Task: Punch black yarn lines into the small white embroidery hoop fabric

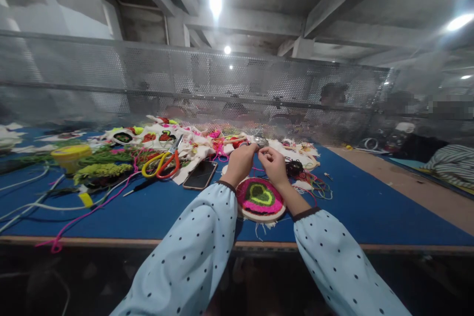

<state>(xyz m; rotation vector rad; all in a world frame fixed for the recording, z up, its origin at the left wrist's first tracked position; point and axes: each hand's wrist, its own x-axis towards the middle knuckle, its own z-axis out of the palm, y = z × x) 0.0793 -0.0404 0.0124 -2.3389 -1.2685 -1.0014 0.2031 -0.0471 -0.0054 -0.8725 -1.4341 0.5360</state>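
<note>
Several concrete beams (248, 23) run overhead; beneath, a perforated metal screen (207, 79) stands behind the cluttered blue desk (137, 222). Between the forearms, a heart-patterned embroidery hoop (261, 197) lies on it. Just beyond, left hand (242, 162) and right hand (273, 165) meet, fingers closed at the tips; what they grip, I cannot tell. Fine fingertip work seems in hand, calling next for a steady pinch.

Left hand (242, 161), right hand (273, 164) close together near heart-patterned hoop (261, 199).
</note>
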